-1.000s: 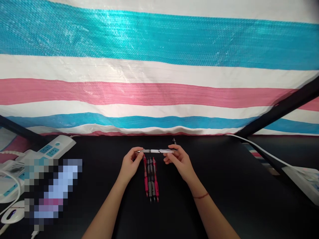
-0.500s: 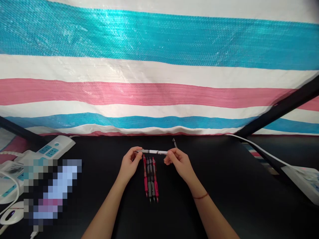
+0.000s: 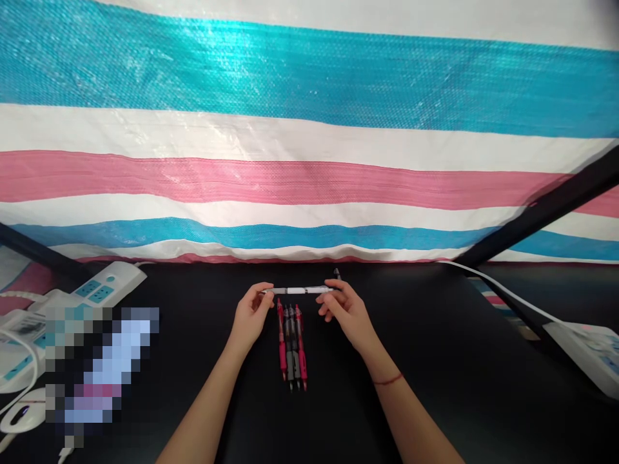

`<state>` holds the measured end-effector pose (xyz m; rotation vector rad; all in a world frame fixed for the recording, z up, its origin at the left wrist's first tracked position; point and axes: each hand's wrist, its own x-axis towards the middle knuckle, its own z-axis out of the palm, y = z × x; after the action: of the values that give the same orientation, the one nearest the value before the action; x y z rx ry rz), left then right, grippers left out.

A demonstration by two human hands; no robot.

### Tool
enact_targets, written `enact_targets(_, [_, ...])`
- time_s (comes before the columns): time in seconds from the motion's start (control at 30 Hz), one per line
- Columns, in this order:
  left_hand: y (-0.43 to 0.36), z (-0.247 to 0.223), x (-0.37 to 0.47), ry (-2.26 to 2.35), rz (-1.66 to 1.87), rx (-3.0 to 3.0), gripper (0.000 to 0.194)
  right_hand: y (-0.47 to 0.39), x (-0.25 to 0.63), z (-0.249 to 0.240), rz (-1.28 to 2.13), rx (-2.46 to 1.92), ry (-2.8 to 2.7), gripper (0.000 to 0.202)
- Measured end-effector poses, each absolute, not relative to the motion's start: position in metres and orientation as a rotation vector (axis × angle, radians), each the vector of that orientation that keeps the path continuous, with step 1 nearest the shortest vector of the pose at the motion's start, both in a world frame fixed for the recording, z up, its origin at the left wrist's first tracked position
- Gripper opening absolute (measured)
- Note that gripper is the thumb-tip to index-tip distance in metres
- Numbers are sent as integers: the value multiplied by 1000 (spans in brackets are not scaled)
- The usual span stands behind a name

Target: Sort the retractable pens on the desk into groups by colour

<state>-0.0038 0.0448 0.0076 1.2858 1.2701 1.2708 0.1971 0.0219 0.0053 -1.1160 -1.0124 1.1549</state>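
Note:
A white and grey pen (image 3: 296,290) is held level between both hands, above the far ends of a row of pens. My left hand (image 3: 252,310) pinches its left end between thumb and fingers. At its right end, my right hand (image 3: 344,311) grips it with thumb and forefinger, the other fingers curled below. On the black table lie several pens side by side: a red pen (image 3: 282,341) at the left, grey-black pens (image 3: 292,354) in the middle and another red pen (image 3: 302,351) at the right. A dark pen (image 3: 337,274) shows partly behind my right hand.
White power strips (image 3: 116,280) with cables and a blurred, pixelated object (image 3: 113,367) are on the left of the table (image 3: 425,361). Another white power strip (image 3: 583,351) is at the right. A striped sheet (image 3: 309,180) hangs behind, with slanting black bars at both sides.
The held pen has risen slightly and turned about its length, its clip now showing near the right end. The fingers of my right hand have shifted on it. The row of pens is unchanged.

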Motion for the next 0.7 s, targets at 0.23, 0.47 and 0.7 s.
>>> enact_targets(0.23, [45, 6, -5, 1281, 1234, 1367, 33, 24, 202, 1, 1132, -1161, -1173, 31])
enact_targets(0.47, [46, 5, -6, 1284, 1246, 1343, 33, 27, 205, -7, 1149, -1141, -1150, 38])
enact_targets(0.7, [45, 4, -5, 1271, 1253, 1326, 34, 27, 206, -9, 1106, -1156, -1146, 38])
